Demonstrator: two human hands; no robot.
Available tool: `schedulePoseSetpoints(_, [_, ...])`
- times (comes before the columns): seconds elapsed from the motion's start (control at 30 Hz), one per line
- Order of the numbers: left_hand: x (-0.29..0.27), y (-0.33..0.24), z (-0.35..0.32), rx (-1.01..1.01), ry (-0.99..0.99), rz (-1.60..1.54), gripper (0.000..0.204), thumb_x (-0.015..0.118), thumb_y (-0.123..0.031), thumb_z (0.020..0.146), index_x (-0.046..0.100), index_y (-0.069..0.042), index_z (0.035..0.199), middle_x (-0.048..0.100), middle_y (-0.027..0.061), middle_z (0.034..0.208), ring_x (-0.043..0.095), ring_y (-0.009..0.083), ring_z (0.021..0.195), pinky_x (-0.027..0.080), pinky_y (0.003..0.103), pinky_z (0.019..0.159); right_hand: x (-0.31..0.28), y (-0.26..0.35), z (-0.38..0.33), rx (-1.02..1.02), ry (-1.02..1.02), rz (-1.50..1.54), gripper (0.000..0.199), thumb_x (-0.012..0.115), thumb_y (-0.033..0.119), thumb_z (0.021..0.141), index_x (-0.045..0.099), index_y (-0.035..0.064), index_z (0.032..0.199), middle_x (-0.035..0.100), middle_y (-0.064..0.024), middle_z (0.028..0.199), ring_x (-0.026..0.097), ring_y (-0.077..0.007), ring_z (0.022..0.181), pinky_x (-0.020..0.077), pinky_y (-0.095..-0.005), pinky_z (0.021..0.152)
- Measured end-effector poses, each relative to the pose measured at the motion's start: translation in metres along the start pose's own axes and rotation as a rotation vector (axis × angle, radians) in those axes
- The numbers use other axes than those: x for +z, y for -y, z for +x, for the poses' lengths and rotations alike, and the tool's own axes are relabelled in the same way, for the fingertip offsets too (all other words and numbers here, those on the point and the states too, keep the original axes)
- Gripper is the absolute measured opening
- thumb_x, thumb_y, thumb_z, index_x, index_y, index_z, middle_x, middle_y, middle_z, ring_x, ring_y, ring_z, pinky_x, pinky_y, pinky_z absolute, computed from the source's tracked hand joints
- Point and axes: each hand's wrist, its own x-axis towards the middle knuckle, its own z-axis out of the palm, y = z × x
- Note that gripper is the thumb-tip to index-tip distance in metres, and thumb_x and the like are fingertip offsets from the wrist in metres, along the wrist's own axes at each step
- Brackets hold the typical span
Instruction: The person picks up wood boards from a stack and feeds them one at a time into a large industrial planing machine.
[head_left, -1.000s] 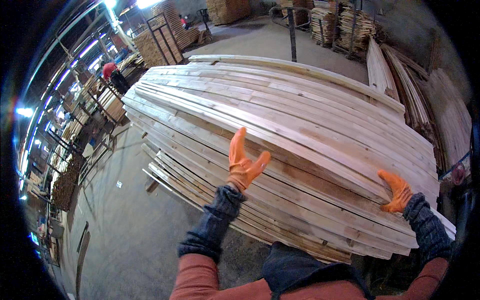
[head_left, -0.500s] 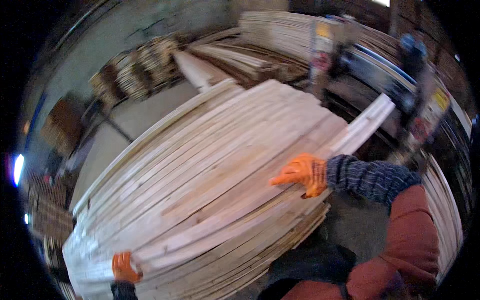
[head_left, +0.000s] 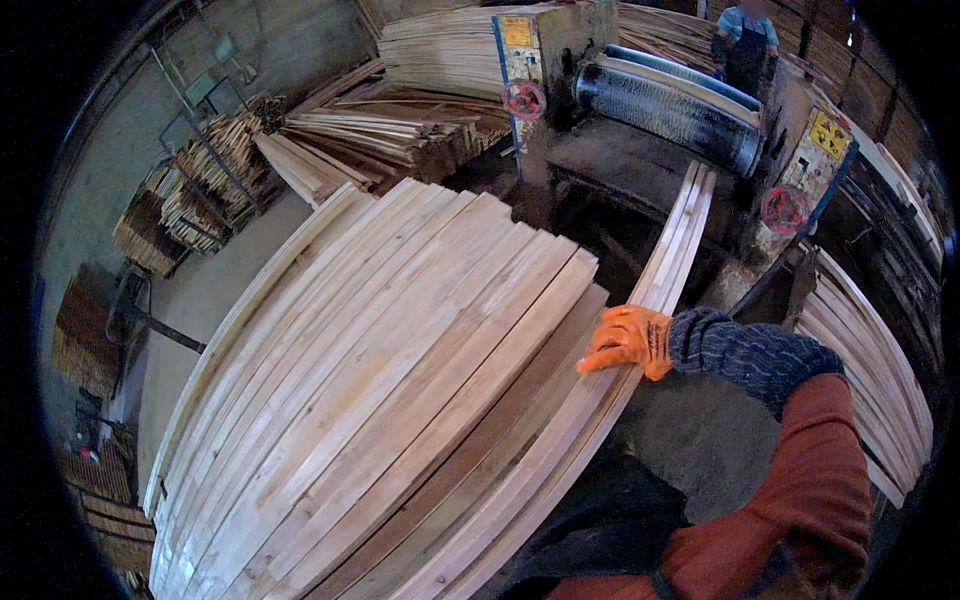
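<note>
My right hand (head_left: 630, 340), in an orange glove, is closed from above over a bundle of long, narrow wooden strips (head_left: 672, 250). They run from the lower edge up toward a ridged metal roller (head_left: 670, 108), and their far ends lie just below it. Beside the bundle, to the left, a wide stack of pale boards (head_left: 400, 330) lies in rows with uneven far ends. Its top layer ends in a step, with a darker board lower down between it and the bundle. My left hand is out of the picture.
Two worn machine posts with red handwheels (head_left: 524, 99) flank the roller. A co-worker (head_left: 748, 45) in a dark apron stands behind it. More strips (head_left: 870, 370) are piled at right. Bundled wood (head_left: 205, 185) stands along the left wall, and a large board pile (head_left: 445, 55) rises at the back.
The strips under my right hand have swung away from the stack and now point at the roller. My left hand has dropped out of view. The view has shifted, bringing the co-worker into sight.
</note>
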Motion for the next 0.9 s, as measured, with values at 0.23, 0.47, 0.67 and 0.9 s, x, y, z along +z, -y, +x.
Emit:
schedulePoseSetpoints(0.23, [0.018,-0.231,0.015,-0.059,0.049,0.118,0.087,0.083,-0.057,0.066,0.06,-0.005,0.132,0.065,0.0161,0.124,0.058,0.0368,0.117,0.044,0.054,0.104,0.013,-0.155,-0.092,0.048,-0.057,-0.104,0.119,0.079,0.011,0.052,0.036,0.0284,0.161,0.062,-0.0156,0.132,0.056,-0.0357,0.13,0.0348,-0.0547,0.12])
schedulePoseSetpoints(0.47, [0.065,-0.419,0.121,-0.033,0.162,-0.218,0.064,0.07,-0.048,0.079,0.061,-0.005,0.125,0.065,0.0168,0.116,0.059,0.0375,0.111,0.047,0.054,0.094,0.059,-0.186,-0.128,0.117,-0.04,-0.118,0.104,0.074,0.017,0.061,0.039,0.0215,0.159,0.049,-0.0191,0.152,0.045,-0.0395,0.143,0.0362,-0.0537,0.12])
schedulePoseSetpoints(0.67, [0.052,-0.495,0.177,-0.081,-0.032,-0.392,0.085,0.085,-0.042,0.065,0.056,-0.005,0.136,0.066,0.0203,0.117,0.061,0.0414,0.111,0.049,0.051,0.097,0.076,-0.115,-0.09,-0.158,0.007,-0.024,0.089,0.068,0.019,0.065,0.05,0.0203,0.151,0.062,-0.0181,0.136,0.057,-0.0369,0.129,0.0384,-0.0538,0.118])
schedulePoseSetpoints(0.9, [0.041,-0.511,0.222,0.025,-0.146,-0.528,0.095,0.091,-0.037,0.062,0.052,-0.007,0.143,0.064,0.019,0.134,0.057,0.0385,0.127,0.042,0.051,0.112,0.06,-0.183,-0.097,0.06,0.163,-0.056,0.095,0.078,0.011,0.056,0.053,0.0194,0.147,0.063,-0.0165,0.134,0.057,-0.0352,0.129,0.0324,-0.0543,0.122])
